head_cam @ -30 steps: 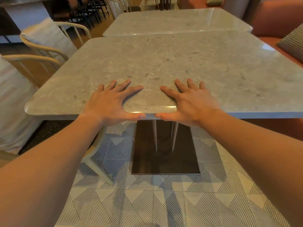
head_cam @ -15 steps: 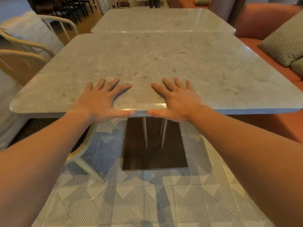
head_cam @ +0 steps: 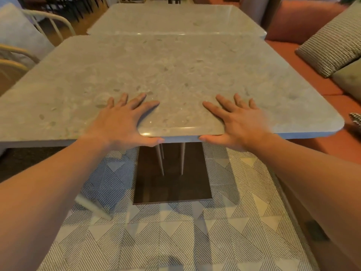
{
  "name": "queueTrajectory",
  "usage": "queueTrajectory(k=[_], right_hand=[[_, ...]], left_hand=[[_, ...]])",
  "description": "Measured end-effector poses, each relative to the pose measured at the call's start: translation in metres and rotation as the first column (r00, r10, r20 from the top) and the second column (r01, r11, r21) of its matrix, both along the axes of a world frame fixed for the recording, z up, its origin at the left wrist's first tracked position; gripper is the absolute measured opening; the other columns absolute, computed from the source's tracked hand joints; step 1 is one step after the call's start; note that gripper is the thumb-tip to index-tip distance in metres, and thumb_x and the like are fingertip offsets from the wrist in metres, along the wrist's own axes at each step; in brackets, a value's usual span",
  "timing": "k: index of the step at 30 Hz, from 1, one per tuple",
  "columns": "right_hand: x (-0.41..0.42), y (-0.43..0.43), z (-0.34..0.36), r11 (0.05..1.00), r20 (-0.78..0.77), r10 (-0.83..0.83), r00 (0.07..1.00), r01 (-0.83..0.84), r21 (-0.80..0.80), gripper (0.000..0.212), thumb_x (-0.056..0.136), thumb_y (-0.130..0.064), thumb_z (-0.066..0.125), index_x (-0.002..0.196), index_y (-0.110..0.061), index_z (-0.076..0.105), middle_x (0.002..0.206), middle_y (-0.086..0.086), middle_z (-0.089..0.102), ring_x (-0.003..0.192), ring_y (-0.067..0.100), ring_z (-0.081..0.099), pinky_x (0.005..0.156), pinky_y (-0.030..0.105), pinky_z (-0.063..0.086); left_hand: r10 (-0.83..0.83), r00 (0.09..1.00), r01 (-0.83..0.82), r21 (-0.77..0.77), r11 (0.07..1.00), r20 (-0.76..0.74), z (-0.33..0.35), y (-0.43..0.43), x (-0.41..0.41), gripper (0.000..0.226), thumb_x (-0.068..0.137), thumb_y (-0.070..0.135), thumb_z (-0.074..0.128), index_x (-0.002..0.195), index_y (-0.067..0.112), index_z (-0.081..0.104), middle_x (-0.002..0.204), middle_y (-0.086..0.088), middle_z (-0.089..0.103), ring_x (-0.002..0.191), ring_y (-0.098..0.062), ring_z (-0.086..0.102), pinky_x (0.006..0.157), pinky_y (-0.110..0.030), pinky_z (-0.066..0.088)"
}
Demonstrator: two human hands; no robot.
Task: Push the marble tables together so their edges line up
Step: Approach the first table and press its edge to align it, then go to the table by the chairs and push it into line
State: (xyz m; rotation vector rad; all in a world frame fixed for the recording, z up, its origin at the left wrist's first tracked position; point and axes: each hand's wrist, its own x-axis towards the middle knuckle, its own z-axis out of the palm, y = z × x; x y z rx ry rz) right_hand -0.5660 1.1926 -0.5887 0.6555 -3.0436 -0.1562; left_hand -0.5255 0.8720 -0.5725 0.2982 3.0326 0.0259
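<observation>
Pressing near table (head_cam: 175, 75), left hand (head_cam: 121, 122), right hand (head_cam: 240, 122)

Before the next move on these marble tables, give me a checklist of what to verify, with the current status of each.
1. Left hand flat on near table's front edge: ok.
2. Right hand flat on the same edge: ok.
3. Hands either side of the pedestal base: ok.
4. Gap to far table closed: cannot tell; the seam looks tight from here.
5. Side edges lined up: not ok; far table's left corner appears to sit further right.
</observation>
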Motion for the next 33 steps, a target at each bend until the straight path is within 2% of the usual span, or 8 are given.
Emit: queueTrajectory(k=[11, 16, 18, 21, 23, 25, 29, 33], right_hand=[[0.008, -0.005, 0.009, 0.999, 0.026, -0.032, 0.999, 0.032, 0.010, 0.128, 0.053, -0.113, -0.005, 0.166, -0.053, 0.004, 0.178, -0.004, 0.017, 0.163, 0.041, 0.019, 0.128, 0.066, 0.019], [0.053, -0.038, 0.048, 0.984, 0.237, -0.135, 0.962, 0.158, -0.079, 0.128, 0.061, -0.106, 0.034, 0.168, -0.040, 0.011, 0.177, 0.004, 0.015, 0.162, 0.039, 0.019, 0.129, 0.065, 0.018], [0.100, -0.063, 0.079, 0.912, 0.259, -0.109, 0.960, 0.200, -0.359, 0.118, 0.074, -0.091, 0.059, 0.168, -0.028, 0.024, 0.172, 0.006, 0.028, 0.158, 0.033, 0.033, 0.129, 0.056, 0.027], [0.165, -0.096, 0.129, 0.638, 0.170, -0.090, 0.981, 0.187, -0.747, 0.106, 0.080, -0.079, 0.068, 0.165, -0.026, 0.033, 0.168, 0.000, 0.039, 0.153, 0.014, 0.038, 0.125, 0.027, 0.030], [0.200, -0.121, 0.179, 0.558, 0.103, -0.057, 0.993, 0.117, -0.821, 0.100, 0.082, -0.072, 0.065, 0.165, -0.024, 0.034, 0.166, -0.003, 0.042, 0.150, 0.004, 0.038, 0.118, 0.008, 0.025], [0.230, -0.150, 0.234, 0.485, 0.041, -0.012, 0.999, 0.042, -0.874, 0.097, 0.084, -0.065, 0.065, 0.164, -0.020, 0.036, 0.166, -0.002, 0.043, 0.152, 0.004, 0.038, 0.118, 0.006, 0.024], [0.268, -0.201, 0.303, 0.429, -0.063, 0.120, 0.991, -0.109, -0.897, 0.108, 0.086, -0.079, 0.063, 0.162, -0.006, 0.037, 0.166, 0.006, 0.042, 0.156, 0.012, 0.038, 0.125, 0.020, 0.028], [0.276, -0.239, 0.345, 0.404, -0.171, 0.180, 0.969, -0.232, -0.885, 0.110, 0.091, -0.084, 0.051, 0.160, 0.001, 0.038, 0.165, 0.012, 0.044, 0.156, 0.020, 0.041, 0.128, 0.038, 0.035]], left_hand=[[-0.060, 0.997, 0.060, 0.012, 0.998, -0.045, -0.009, -0.013, -0.004, 0.140, 0.042, 0.119, 0.004, 0.166, 0.053, 0.005, 0.182, 0.004, 0.008, 0.166, -0.043, 0.011, 0.129, -0.068, 0.011], [-0.045, 0.999, 0.044, 0.098, 0.994, 0.007, 0.010, -0.005, 0.010, 0.122, 0.063, 0.111, 0.029, 0.167, 0.048, 0.017, 0.181, 0.005, 0.013, 0.167, -0.038, 0.013, 0.131, -0.069, 0.009], [-0.024, 1.000, 0.013, 0.476, 0.879, 0.015, 0.040, -0.003, 0.039, 0.101, 0.077, 0.090, 0.057, 0.162, 0.040, 0.037, 0.176, 0.003, 0.029, 0.162, -0.029, 0.029, 0.135, -0.052, 0.018], [0.047, 0.990, 0.096, 0.869, 0.486, -0.136, 0.090, -0.025, 0.101, 0.078, 0.086, 0.071, 0.075, 0.151, 0.038, 0.049, 0.161, 0.015, 0.045, 0.148, -0.004, 0.044, 0.113, -0.002, 0.030], [0.050, 0.967, 0.210, 0.893, 0.398, -0.250, 0.142, -0.052, 0.141, 0.073, 0.090, 0.059, 0.069, 0.154, 0.044, 0.040, 0.163, 0.022, 0.042, 0.151, 0.003, 0.040, 0.121, -0.011, 0.030], [0.022, 0.945, 0.298, 0.884, 0.361, -0.328, 0.201, -0.081, 0.174, 0.075, 0.092, 0.055, 0.070, 0.157, 0.043, 0.035, 0.168, 0.014, 0.040, 0.159, -0.007, 0.036, 0.132, -0.034, 0.029], [-0.037, 0.928, 0.361, 0.868, 0.340, -0.372, 0.281, -0.122, 0.216, 0.082, 0.089, 0.079, 0.065, 0.157, 0.046, 0.033, 0.170, 0.006, 0.038, 0.162, -0.019, 0.034, 0.132, -0.050, 0.029], [-0.052, 0.912, 0.401, 0.855, 0.330, -0.408, 0.325, -0.165, 0.234, 0.083, 0.088, 0.080, 0.065, 0.158, 0.048, 0.035, 0.173, 0.001, 0.038, 0.162, -0.021, 0.035, 0.131, -0.058, 0.029]])
